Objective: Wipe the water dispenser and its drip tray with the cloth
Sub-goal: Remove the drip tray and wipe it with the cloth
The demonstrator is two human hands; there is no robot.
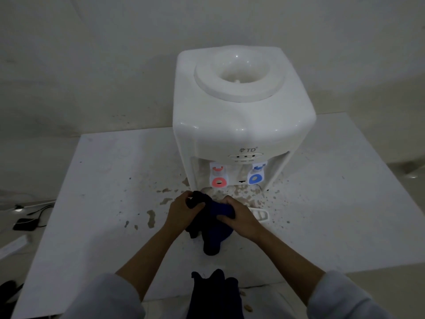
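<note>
A dark blue cloth [211, 217] is being gripped, bunched, by the left hand [184, 212] and right hand [241, 217], near the white dispenser [239, 116] and its stained tray [261, 214].

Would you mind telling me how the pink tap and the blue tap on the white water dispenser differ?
The pink tap sits on the left of the white water dispenser; the blue tap sits on the right. The pink tap is directly above the left hand gripping the dark blue cloth, while the blue tap is farther from both hands. Both share the same shape: white body, coloured round lever.
</note>
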